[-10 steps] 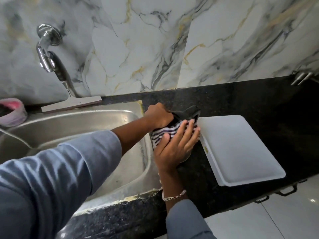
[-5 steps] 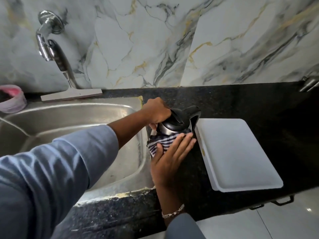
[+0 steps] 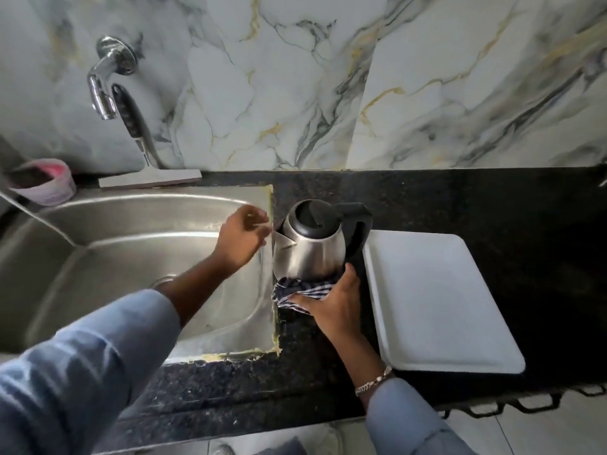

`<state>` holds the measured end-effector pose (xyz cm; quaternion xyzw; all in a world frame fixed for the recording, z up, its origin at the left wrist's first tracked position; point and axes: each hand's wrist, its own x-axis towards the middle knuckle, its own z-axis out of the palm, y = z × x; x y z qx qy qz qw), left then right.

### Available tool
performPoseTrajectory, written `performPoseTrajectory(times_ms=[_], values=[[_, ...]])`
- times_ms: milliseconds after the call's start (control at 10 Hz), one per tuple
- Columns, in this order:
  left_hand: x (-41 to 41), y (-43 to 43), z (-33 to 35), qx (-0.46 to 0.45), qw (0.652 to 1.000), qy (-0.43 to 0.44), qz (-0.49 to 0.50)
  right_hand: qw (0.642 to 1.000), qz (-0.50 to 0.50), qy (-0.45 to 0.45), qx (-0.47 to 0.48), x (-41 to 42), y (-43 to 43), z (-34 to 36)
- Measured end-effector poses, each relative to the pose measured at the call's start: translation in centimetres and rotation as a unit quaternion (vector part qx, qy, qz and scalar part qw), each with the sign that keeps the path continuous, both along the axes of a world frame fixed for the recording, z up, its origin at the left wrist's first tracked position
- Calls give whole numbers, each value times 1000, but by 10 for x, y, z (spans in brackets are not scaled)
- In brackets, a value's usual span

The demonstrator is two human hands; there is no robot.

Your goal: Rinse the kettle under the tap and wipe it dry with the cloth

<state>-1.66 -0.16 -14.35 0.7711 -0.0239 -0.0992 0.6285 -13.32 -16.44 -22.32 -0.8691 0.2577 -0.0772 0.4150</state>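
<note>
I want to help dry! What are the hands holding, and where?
Right hand presses the bunched cloth against the kettle's base. Left hand holds nothing.

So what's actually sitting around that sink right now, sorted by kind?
Kettle: 1
Striped cloth: 1
White tray: 1
Squeegee: 1
Pink bowl: 1
Tap: 1
Total: 6

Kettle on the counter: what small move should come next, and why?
Probably bring the left hand back onto the kettle to steady it: it stands upright, unheld, while the right hand presses the striped cloth only against its base, so the upper body seems unwiped.
</note>
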Motion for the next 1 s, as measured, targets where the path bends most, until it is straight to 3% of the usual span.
performPoseTrajectory(times_ms=[100,200,300,400,500,600,800,900,1000], values=[[-67,-2,-42,95,989,40,-104,998,43,41,-2,3,-11,5],[-97,-29,-61,222,970,-43,-87,992,90,73,45,3,-23,15],[-105,-43,-56,179,982,-60,3,979,129,92,126,-7,-50,36],[-110,-65,-43,108,994,-19,-26,945,98,57,306,-19,-100,59],[-105,-112,-20,86,995,21,-47,922,41,29,383,-22,-164,74],[-96,-168,-3,88,991,78,-64,953,-34,18,301,-23,-216,71],[-91,-228,-21,150,986,58,-52,974,-122,63,183,-22,-245,39],[-88,-222,-15,154,987,40,-32,987,-83,133,35,-24,-242,32],[-81,-205,9,129,991,-46,5,990,-14,83,-116,-14,-223,50]])
